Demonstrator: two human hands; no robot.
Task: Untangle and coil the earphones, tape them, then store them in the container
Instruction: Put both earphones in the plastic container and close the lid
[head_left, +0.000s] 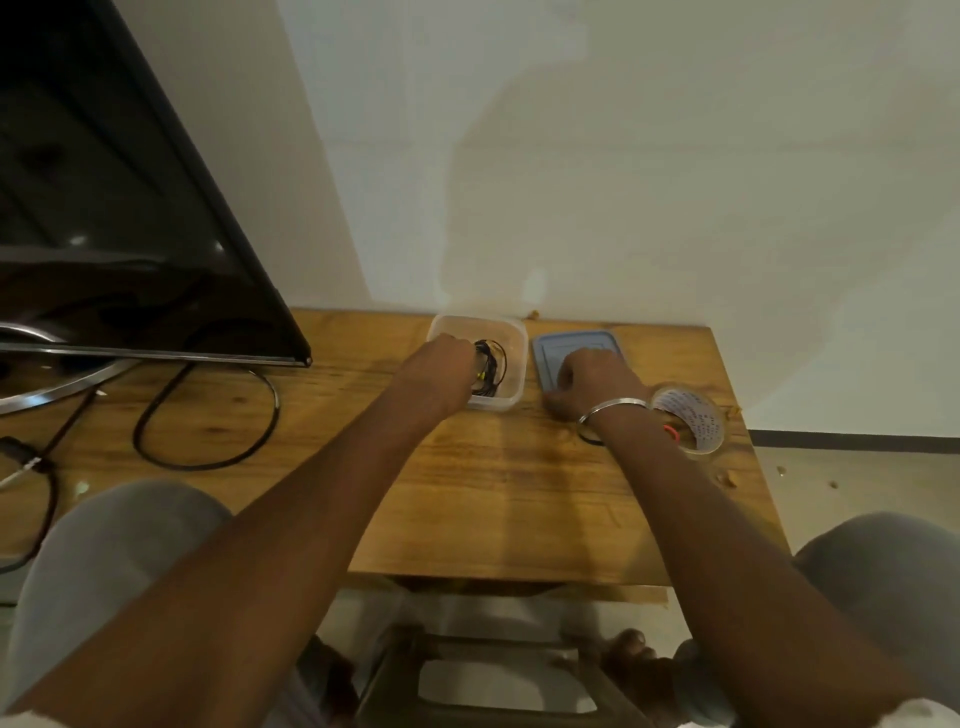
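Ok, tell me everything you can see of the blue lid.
The blue lid is a flat, rounded rectangle of plastic-looking material with a raised inner border. It lies on the wooden table near the wall, just right of the clear container, not on it. The right hand rests on its near edge, hiding that part.

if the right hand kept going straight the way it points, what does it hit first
Most likely nothing new: the right hand already rests on the blue lid. Sliding on over the lid, it would meet the wall behind the table, though depth is hard to judge.
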